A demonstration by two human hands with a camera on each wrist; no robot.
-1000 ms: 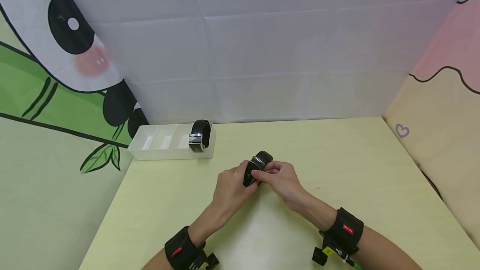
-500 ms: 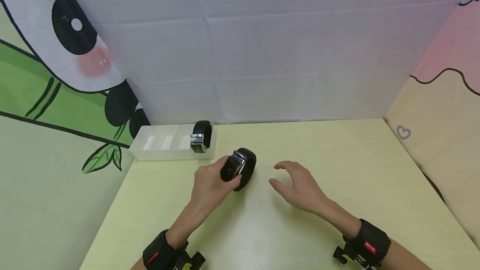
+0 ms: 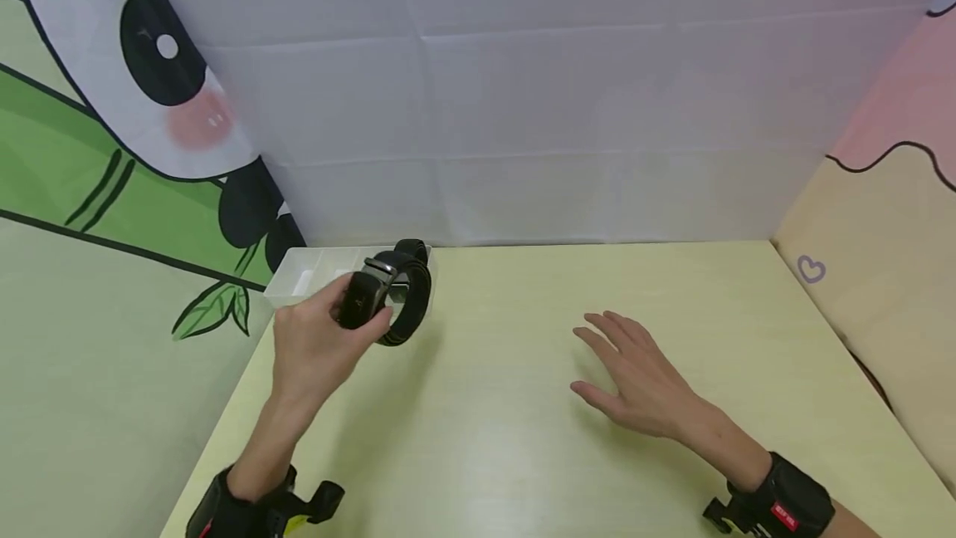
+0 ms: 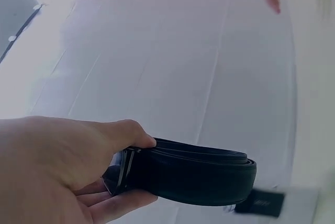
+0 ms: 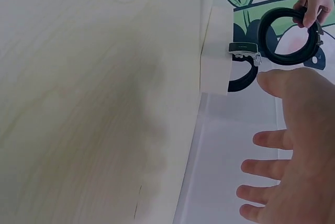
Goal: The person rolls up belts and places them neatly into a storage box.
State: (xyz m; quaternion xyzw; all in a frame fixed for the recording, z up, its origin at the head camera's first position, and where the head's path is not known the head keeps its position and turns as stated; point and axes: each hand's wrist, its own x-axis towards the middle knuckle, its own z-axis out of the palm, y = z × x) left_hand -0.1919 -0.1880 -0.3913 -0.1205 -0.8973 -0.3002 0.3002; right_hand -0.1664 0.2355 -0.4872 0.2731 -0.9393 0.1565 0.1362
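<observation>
A coiled black belt with a dark buckle hangs in the air in my left hand. Thumb and fingers pinch it at the buckle end, as the left wrist view shows with the belt rolled into a ring. Behind it, a second rolled black belt with a silver buckle sits in the white divided box, partly hidden in the head view by the held one. Off to the right, my right hand hovers above the table with fingers spread, holding nothing.
The pale wooden table reaches back to a white cloth wall. The white box stands at its back left edge, with compartments to the left of the resting belt. A printed side wall borders the table on the right.
My right hand let go of the belt and drew away to the right, its fingers spreading. The left hand carried the belt left and up, in front of the box.
</observation>
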